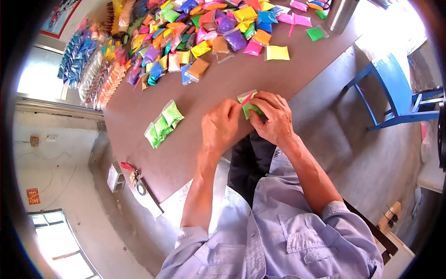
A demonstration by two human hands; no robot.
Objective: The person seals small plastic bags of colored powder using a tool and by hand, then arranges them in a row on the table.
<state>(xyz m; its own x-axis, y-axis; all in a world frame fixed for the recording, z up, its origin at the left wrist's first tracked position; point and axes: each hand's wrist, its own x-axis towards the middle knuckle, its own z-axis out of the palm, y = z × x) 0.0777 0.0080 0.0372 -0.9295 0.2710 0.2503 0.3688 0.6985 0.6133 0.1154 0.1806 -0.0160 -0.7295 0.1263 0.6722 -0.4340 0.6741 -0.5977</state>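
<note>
**Soft green packet (249,110) held above desk (204,86)**

Head view: the right hand (276,114) grasps the green packet in its fingers (265,103), a pink strip (248,98) across it, near the desk's edge; the left hand (220,124) curls beside it, its hold unclear. The packet looks light, squeezable, probably slippery; its flat margin seems the surest grip.

Steel flask (342,16) standing at the far end of the tabletop's (288,76) right edge. Blue chair (392,86) on the floor off that edge, apart from it. Near left corner: black-and-white ring (141,188), red-handled item (126,166) near it, too small to ID. Pale block (115,177) past left edge. Wall beyond: red sign (33,195), window (62,246), small brown box (34,141).
</note>
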